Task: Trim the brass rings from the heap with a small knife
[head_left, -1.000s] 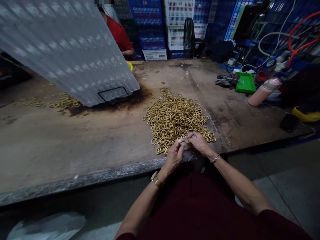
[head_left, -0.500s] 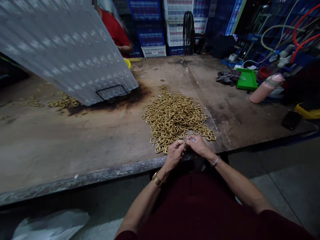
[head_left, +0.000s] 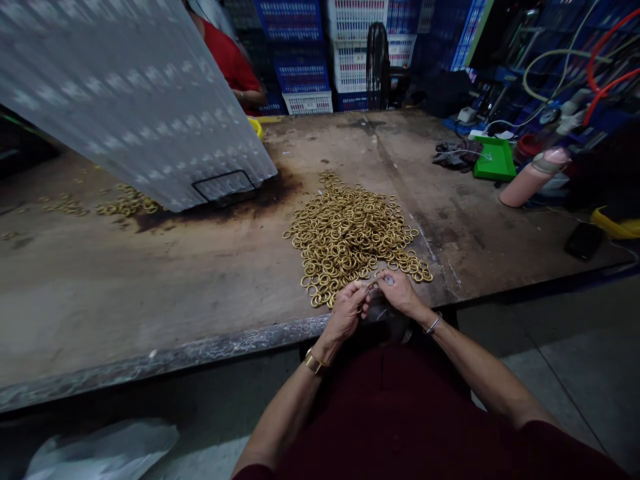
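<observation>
A heap of brass-coloured rings (head_left: 350, 223) lies on the table just beyond my hands. My left hand (head_left: 346, 310) is closed, with thumb and forefinger pinching a brass ring (head_left: 372, 285) at the heap's near edge. Close beside it, my right hand (head_left: 401, 293) has its fingers curled round a small grey thing (head_left: 389, 280), whose kind I cannot make out. The right fingertips meet the ring's other side. Fingers hide part of the ring.
A large grey ribbed panel (head_left: 150, 120) stands tilted on the worn table (head_left: 200, 280), with more rings (head_left: 127, 202) behind its foot. A person in a red sleeve (head_left: 230, 60) is beyond it. To the right are a green tray (head_left: 494, 160) and a pink bottle (head_left: 533, 179).
My right hand has shifted slightly to the right, widening the gap between the hands. The left fingers have turned a little, and the ring between the hands shows more. The heap looks unchanged.
</observation>
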`<move>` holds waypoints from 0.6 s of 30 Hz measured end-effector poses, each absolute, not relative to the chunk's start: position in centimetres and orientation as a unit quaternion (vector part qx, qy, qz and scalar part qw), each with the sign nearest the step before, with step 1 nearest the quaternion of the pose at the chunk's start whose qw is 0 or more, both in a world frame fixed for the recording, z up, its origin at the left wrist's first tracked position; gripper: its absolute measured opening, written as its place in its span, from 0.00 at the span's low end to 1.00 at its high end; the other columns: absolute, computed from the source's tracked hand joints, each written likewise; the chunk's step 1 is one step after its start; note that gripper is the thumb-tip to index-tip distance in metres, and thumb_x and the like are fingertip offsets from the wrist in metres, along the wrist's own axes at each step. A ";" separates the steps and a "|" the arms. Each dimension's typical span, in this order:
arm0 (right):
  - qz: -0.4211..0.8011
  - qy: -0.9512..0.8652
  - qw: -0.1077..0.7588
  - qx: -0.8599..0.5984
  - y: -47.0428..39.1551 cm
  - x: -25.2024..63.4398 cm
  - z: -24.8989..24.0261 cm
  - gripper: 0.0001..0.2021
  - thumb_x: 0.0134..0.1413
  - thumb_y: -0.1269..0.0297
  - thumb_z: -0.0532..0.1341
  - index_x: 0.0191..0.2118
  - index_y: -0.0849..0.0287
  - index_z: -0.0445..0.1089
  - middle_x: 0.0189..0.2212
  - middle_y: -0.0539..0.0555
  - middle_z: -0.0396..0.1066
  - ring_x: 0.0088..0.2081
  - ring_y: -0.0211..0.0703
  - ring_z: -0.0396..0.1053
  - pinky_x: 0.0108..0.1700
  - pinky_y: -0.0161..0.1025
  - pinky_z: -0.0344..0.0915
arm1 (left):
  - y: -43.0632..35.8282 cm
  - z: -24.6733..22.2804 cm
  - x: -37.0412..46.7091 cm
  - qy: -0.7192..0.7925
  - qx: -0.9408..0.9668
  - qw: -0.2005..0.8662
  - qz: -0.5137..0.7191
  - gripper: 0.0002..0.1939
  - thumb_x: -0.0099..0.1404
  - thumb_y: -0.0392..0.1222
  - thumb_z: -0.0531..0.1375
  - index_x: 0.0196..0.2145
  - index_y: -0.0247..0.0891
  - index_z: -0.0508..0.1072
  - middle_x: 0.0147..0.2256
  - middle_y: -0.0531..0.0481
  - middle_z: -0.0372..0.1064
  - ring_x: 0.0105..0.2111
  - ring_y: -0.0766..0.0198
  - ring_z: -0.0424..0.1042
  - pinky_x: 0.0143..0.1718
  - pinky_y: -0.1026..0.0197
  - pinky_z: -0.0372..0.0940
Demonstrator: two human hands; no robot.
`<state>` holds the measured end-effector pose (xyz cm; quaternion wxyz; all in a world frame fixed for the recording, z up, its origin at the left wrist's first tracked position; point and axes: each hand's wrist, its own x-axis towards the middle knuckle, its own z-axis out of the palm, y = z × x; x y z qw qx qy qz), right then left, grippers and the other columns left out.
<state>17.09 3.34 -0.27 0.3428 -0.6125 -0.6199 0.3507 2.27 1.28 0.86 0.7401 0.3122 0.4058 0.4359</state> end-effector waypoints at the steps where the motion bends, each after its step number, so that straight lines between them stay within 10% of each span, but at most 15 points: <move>1: 0.322 -0.652 0.320 -0.607 3.1 17.1 -0.3 0.07 0.48 0.65 0.53 0.23 0.58 0.64 0.19 0.48 0.62 0.22 0.34 0.56 0.26 0.31 0.52 | 1.3 0.8 2.3 0.409 0.314 0.735 0.440 0.20 0.47 0.52 0.68 0.30 0.35 0.68 0.20 0.58 0.61 0.15 0.76 0.57 0.14 0.72 0.51; 11: 0.179 -0.756 0.076 -0.625 2.5 17.1 0.6 0.12 0.50 0.71 0.53 0.39 0.58 0.71 0.29 0.55 0.73 0.30 0.41 0.67 0.30 0.34 0.51 | 0.5 0.2 2.1 0.424 0.359 0.700 0.449 0.18 0.52 0.53 0.64 0.29 0.36 0.66 0.20 0.58 0.61 0.15 0.76 0.56 0.15 0.72 0.49; 18: 0.126 -0.714 0.094 -0.682 3.5 19.0 1.7 0.15 0.54 0.71 0.50 0.44 0.61 0.70 0.33 0.59 0.74 0.34 0.45 0.70 0.35 0.36 0.54 | 0.1 2.2 1.6 0.342 0.297 0.769 0.451 0.17 0.53 0.51 0.65 0.28 0.37 0.65 0.23 0.56 0.63 0.17 0.75 0.56 0.16 0.69 0.50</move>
